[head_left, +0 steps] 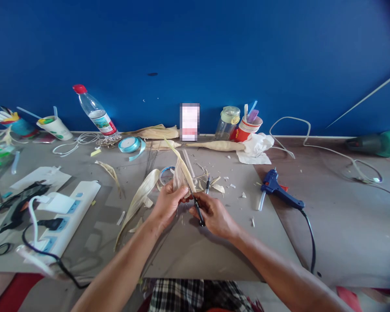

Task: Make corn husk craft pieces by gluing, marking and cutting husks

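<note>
My left hand [167, 203] is closed on a pale dried corn husk [181, 173] that sticks up and back from my fingers. My right hand [214, 215] grips a thin black-handled tool [199, 212], whose tip meets the husk just above my fingers. Both hands hover over a grey board [195, 251] at the table's centre. A long loose husk strip [139, 199] lies just left of my left hand. Small husk scraps [219, 187] are scattered just beyond my hands.
A blue glue gun [279, 190] with a black cord lies to the right. A white power strip [68, 214] with plugs sits at left. Along the blue wall stand a tilted water bottle [95, 111], blue ribbon roll [130, 144], glass jar [228, 121] and red cup [248, 128].
</note>
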Motion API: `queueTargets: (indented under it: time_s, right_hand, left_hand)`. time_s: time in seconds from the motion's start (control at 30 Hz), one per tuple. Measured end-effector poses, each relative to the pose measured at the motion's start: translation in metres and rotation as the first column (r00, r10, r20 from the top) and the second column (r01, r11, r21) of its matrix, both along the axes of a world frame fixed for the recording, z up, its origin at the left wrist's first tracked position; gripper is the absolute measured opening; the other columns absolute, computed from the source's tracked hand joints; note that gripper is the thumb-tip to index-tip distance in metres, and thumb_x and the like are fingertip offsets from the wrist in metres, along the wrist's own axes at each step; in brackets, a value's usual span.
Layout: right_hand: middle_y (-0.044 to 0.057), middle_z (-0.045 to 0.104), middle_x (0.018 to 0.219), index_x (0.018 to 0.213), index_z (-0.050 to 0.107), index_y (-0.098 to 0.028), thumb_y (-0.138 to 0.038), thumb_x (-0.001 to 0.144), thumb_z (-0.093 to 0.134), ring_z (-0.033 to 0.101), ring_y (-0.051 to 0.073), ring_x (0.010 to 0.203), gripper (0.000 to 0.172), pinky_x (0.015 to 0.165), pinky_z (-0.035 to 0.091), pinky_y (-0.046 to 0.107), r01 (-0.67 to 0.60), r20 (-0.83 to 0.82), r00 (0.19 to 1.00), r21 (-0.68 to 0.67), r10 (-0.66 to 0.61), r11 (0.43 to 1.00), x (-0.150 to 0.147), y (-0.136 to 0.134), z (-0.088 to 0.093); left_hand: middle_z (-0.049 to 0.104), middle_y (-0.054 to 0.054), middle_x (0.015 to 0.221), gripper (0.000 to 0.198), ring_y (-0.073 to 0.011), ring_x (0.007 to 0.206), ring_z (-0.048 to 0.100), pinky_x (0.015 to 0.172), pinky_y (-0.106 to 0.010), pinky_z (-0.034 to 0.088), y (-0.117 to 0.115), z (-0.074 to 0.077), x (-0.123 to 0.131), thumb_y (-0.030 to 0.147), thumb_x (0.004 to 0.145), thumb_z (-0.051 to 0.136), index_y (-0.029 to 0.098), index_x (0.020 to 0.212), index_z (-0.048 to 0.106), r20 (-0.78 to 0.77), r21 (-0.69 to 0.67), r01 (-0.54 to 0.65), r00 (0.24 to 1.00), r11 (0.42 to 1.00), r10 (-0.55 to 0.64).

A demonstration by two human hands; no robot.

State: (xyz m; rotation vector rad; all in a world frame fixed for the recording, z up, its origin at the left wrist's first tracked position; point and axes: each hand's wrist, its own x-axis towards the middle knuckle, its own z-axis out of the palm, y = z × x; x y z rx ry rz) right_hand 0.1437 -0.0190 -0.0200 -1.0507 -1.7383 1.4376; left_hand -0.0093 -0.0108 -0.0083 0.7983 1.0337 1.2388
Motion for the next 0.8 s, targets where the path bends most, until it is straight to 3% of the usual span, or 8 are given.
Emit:
queueTargets:
  time_s: [0.3, 0.57, 0.8]
  right_hand:
    - [0.002, 0.061, 0.082, 0.105, 0.062, -0.015, -0.025, 0.081, 0.057, 0.051, 0.011, 0.068, 0.027, 0.063, 0.041, 0.021, 0.0, 0.014, 1.0, 0.037, 0.0, 0.999, 0.0008, 0.0011, -0.0026]
    - [0.002, 0.062, 0.082, 0.107, 0.062, -0.016, -0.025, 0.08, 0.058, 0.053, 0.013, 0.07, 0.029, 0.065, 0.044, 0.023, 0.018, 0.015, 1.0, 0.034, -0.019, 0.999, 0.0027, 0.0023, -0.0038]
    - [0.001, 0.06, 0.083, 0.107, 0.061, -0.016, -0.023, 0.079, 0.056, 0.052, 0.012, 0.07, 0.029, 0.065, 0.043, 0.022, 0.011, 0.028, 1.0, 0.02, -0.012, 1.0, 0.0025, 0.0029, -0.0022]
  left_hand:
    - [0.059, 0.001, 0.067, 0.016, -0.009, 0.057, 0.051, 0.055, -0.022, 0.04, 0.0011, -0.0001, 0.001, 0.026, 0.07, 0.07, 0.015, 0.08, 0.063, 0.032, 0.005, -0.001, 0.999, 1.0, 0.001]
    - [0.059, 0.002, 0.063, 0.016, -0.0099, 0.058, 0.052, 0.059, -0.023, 0.044, -0.0003, 0.0086, -0.0018, 0.03, 0.068, 0.07, 0.016, 0.072, 0.063, 0.03, -0.001, -0.002, 1.0, 1.0, 0.002]
    - [0.06, 0.002, 0.068, 0.017, -0.0076, 0.057, 0.052, 0.059, -0.022, 0.045, 0.0017, 0.0043, -0.0051, 0.027, 0.069, 0.07, 0.015, 0.075, 0.059, 0.059, -0.012, -0.014, 0.998, 1.0, 0.015]
